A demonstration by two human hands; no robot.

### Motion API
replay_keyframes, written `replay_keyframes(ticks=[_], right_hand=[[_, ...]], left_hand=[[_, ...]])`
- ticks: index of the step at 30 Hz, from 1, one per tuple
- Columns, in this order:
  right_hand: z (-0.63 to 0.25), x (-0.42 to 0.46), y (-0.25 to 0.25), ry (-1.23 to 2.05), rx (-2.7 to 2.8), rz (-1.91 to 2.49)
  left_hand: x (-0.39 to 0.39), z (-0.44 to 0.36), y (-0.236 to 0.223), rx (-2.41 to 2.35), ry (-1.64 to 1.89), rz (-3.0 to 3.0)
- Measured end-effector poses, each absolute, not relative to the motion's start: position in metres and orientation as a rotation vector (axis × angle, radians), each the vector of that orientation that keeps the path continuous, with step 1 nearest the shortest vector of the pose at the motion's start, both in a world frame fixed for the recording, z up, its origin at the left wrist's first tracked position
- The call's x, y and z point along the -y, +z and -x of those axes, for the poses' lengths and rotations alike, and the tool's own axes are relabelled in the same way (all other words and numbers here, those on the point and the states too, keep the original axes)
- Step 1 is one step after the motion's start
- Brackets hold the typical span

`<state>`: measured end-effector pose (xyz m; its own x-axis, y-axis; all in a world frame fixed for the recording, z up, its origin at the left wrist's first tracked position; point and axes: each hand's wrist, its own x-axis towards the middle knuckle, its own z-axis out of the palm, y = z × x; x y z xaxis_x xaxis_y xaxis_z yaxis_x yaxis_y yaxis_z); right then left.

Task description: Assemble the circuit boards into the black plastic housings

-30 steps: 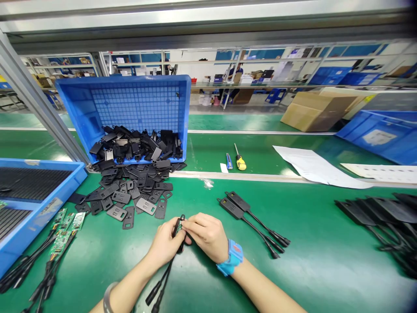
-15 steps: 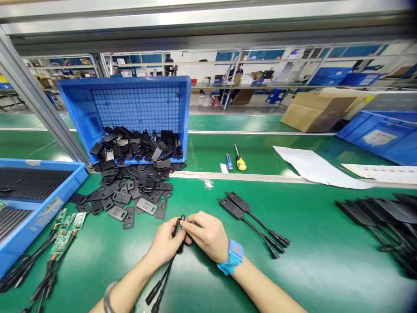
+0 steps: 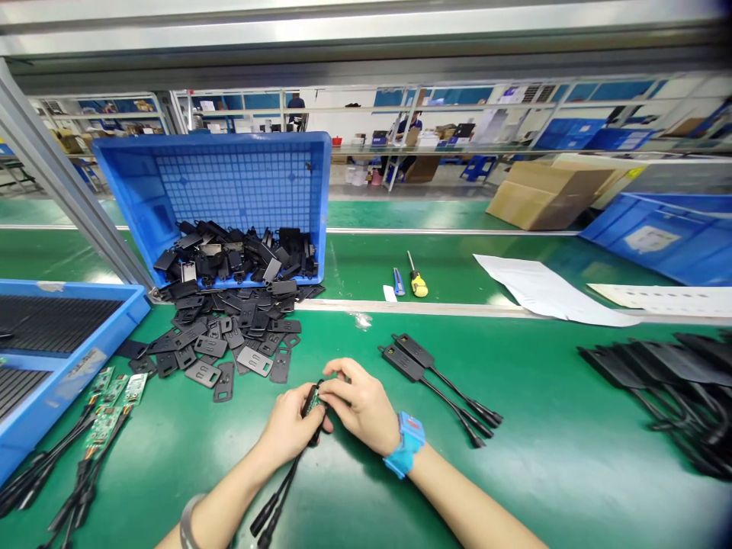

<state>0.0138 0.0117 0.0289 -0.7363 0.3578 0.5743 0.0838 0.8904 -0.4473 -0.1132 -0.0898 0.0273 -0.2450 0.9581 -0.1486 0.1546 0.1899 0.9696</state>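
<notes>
My left hand (image 3: 286, 425) is closed around a narrow black plastic case (image 3: 309, 399), its thumb lying across the front. Inside the case a green circuit board (image 3: 315, 399) shows, partly covered by my fingers. Two black cables (image 3: 290, 476) run from its lower end toward me and end in round connectors. My right hand (image 3: 363, 404), with a blue wrist strap (image 3: 407, 444), pinches at the board's upper right side; its fingertips partly hide the spot. To the right lie two closed black cases with cables (image 3: 403, 361).
Flat black covers (image 3: 256, 361) lie heaped before a tipped blue crate (image 3: 240, 183) of black housings. Wired circuit boards (image 3: 106, 423) rest beside a blue tray (image 3: 94, 358) at left. Beyond are a utility knife (image 3: 399, 282) and a yellow screwdriver (image 3: 419, 284). More cased cables (image 3: 657, 374) pile up at right.
The view has shifted slightly. My right hand's fingers have bent and lifted a little at the board, while my left hand keeps its hold on the case.
</notes>
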Motion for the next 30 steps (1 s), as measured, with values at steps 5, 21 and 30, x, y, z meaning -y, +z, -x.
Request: replay_keyframes(ticks=[5,21,30], right_hand=[[-0.009,-0.02,0.043,0.464,2.593,0.173],[0.061,-0.132,0.039,0.303,2.71,0.758],[0.127,-0.095,0.024,0.775,2.562,0.455]], left_hand=[[0.089,0.114,0.03,-1.554,1.117,-1.006],[0.089,0.12,0.035,-1.388,1.426,-0.669],[0.09,0.121,0.037,-1.316,1.474,-0.567]])
